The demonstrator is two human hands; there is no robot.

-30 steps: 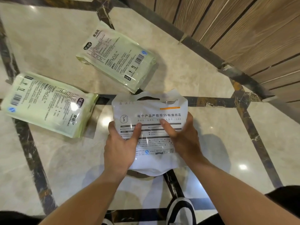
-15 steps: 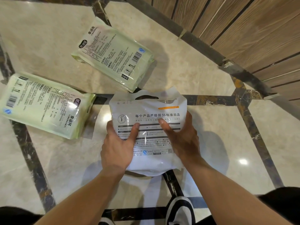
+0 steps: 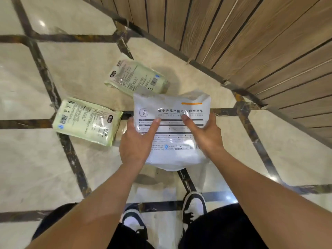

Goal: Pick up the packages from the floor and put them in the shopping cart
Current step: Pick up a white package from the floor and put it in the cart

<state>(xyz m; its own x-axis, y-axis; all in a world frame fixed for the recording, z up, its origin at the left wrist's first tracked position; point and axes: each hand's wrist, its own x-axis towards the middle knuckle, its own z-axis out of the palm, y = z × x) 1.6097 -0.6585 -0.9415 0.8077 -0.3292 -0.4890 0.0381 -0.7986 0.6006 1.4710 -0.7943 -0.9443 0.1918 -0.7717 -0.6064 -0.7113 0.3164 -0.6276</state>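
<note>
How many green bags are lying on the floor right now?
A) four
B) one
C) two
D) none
C: one green bag lies on the left and another green bag farther back by the wooden wall, while the white bag is held in both hands, left hand and right hand.

A single head-worn view is given, directed steeply downward and forward over the glossy beige marble floor [image 3: 36, 159], close above the forearms.
</note>
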